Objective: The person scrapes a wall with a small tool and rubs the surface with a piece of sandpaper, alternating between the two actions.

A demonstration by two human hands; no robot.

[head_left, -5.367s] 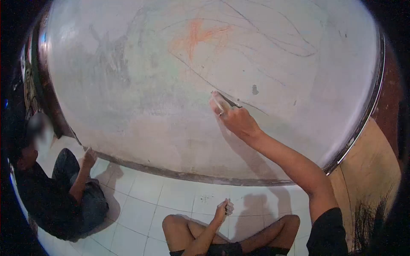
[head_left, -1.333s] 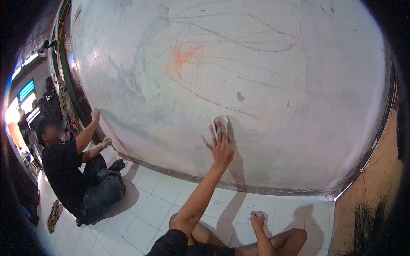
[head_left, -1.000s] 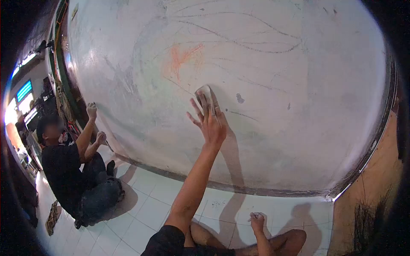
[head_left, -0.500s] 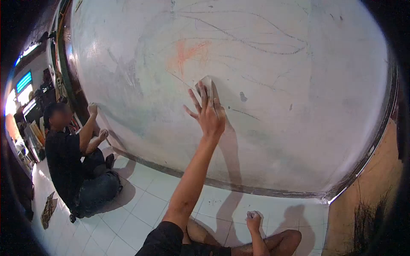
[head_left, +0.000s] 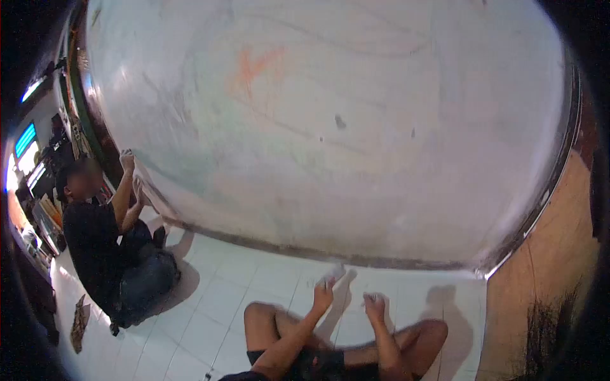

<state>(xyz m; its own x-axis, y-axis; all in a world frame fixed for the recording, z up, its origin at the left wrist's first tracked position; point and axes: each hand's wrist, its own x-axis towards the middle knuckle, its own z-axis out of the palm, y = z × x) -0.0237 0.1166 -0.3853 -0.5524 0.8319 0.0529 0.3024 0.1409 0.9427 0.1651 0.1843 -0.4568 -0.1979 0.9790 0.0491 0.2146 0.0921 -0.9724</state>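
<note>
My left hand (head_left: 323,294) is low in front of the wall, above the tiled floor, its fingers closed on a small pale sheet (head_left: 337,272) that looks blurred. To its right, my right hand (head_left: 375,306) is held above my bent leg with the fingers curled in. Something whitish shows at its fingertips, too small to make out. Ahead rises a pale wall (head_left: 381,190) with an orange mark (head_left: 254,66), faint dark lines and a few dark spots.
A co-worker (head_left: 95,247) in dark clothes sits on the floor at the left, both hands at the wall's lower edge. A crumpled cloth (head_left: 79,324) lies near that person. White tiles (head_left: 235,273) run along the wall's base. A brown panel (head_left: 540,254) stands at the right.
My left hand has come down from the wall with the pale sheet, close to my right hand. My right hand has risen slightly. The co-worker's hands have shifted, and the view has tilted.
</note>
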